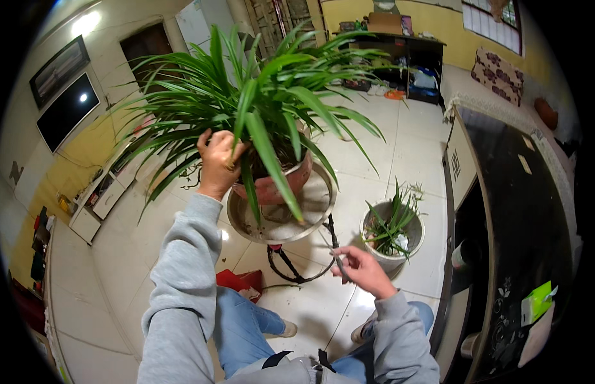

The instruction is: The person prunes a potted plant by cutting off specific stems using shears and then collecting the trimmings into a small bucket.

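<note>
A large spider-like plant [259, 91] with long strap-shaped green leaves grows in a reddish pot [283, 187]. The pot sits in a round metal basin [309, 223] on a dark metal stand [297, 280]. Among the leaves at the pot's left side is my left hand [219, 161], its fingers curled. Foliage hides whether they grip anything. My right hand [362, 270] holds scissors [341, 265] low at the front right of the basin, blades pointing up and left, away from the leaves.
To the right stands a pale bin [387, 261] with cut leaves [393, 225] inside. Beyond it is a black-topped table [523, 206] bearing a tissue pack [536, 303]. A red object [237, 283] lies on the tiled floor [182, 259] near my left knee, beside a loose leaf [283, 286].
</note>
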Tool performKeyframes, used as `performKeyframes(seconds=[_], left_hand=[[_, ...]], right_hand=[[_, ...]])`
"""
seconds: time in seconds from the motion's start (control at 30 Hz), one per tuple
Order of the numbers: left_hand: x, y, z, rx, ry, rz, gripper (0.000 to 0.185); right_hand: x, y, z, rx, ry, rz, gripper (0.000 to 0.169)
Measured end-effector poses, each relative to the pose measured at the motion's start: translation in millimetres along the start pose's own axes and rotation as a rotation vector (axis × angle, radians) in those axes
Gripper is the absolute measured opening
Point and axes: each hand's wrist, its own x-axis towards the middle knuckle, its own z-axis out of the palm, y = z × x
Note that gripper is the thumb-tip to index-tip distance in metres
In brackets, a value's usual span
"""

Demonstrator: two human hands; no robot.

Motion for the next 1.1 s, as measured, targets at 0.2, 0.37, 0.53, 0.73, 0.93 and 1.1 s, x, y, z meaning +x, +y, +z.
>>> performKeyframes(seconds=[0.2, 0.37, 0.53, 0.73, 0.93, 1.1], left_hand=[[0.9, -4.4, -11.1, 0.000, 0.059, -0.001, 0.014], [9.5, -6.9, -8.5, 0.031, 0.010, 0.000, 0.019], [15.7, -10.7, 3.2, 0.078, -0.026, -0.028, 0.018], [15.8, -16.8, -0.7, 0.116, -0.105, -0.056, 0.014], [21.2, -9.2, 9.1, 0.108, -0.062, 0.017, 0.020], [23.6, -23.6, 10.7, 0.065, -0.148, 0.049, 0.016]], right_hand=[[68.3, -112.2, 5.3, -0.030, -0.142, -0.091, 0.045], [108.5, -140.9, 20.0, -0.028, -0.171, -0.120, 0.036], [149.1, -104.1, 27.7, -0.199, 0.009, -0.434, 0.030], [152.0, -115.9, 42.7, -0.929, 0.355, -0.746, 0.031], [162.2, -118.8, 33.9, -0.963, 0.446, -1.032, 0.028], [159.8, -130.2, 36.7, -1.012, 0.457, -1.067, 0.021]])
